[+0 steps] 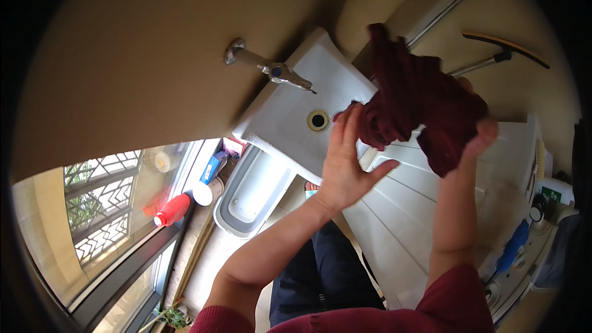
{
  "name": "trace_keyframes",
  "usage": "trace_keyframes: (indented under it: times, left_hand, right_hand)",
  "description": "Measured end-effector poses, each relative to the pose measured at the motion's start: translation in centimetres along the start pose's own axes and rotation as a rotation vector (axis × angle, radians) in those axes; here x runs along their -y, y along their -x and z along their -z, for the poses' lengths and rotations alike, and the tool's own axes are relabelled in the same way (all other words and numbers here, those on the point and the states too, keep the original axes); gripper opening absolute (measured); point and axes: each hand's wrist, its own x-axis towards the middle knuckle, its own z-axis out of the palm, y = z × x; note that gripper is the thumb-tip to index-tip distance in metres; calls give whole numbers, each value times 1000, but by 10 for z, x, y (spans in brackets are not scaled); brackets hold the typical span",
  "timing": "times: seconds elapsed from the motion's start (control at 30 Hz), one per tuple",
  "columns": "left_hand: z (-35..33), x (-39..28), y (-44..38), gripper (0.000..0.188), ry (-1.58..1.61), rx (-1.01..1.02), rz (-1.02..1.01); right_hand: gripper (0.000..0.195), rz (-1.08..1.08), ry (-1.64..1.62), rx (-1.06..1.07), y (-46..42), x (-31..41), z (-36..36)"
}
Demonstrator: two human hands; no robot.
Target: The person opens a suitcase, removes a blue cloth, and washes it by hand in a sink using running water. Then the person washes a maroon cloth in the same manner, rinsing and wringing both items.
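A bunched dark red cloth [407, 92] is held up over the right side of a white ceramic sink [296, 97]. My right hand [481, 134] grips the cloth at its right end, with most fingers hidden behind it. On the cloth's lower left side is my left hand [347, 162], thumb spread away; its fingertips reach the cloth's edge, and whether they grip it I cannot tell. A metal tap [286, 76] juts from the wall over the basin, left of the cloth. The round drain [318, 120] shows beside my left fingers.
Right of the sink lies a white ribbed drainboard [397, 222]. Below the sink stands a grey-white basin [249, 194]. A red bottle [172, 210] and a blue box [212, 167] are by the window. A squeegee [504, 51] leans at upper right; a blue brush [513, 245] is at far right.
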Motion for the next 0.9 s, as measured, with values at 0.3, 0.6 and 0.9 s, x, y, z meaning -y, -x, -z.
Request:
trace_keyframes:
  times: [0.3,0.6,0.9]
  left_hand:
    - [-16,-57,29,49,14,-422,-98]
    - [-23,-41,71,29,-77,-454,-180]
    - [-52,-54,110,30,186,-198,-166]
  right_hand:
    - [34,169,1031,-46,35,37,15]
    - [14,251,1985,-418,23,-1,-32]
    - [35,-478,-132,595,-16,15,-38]
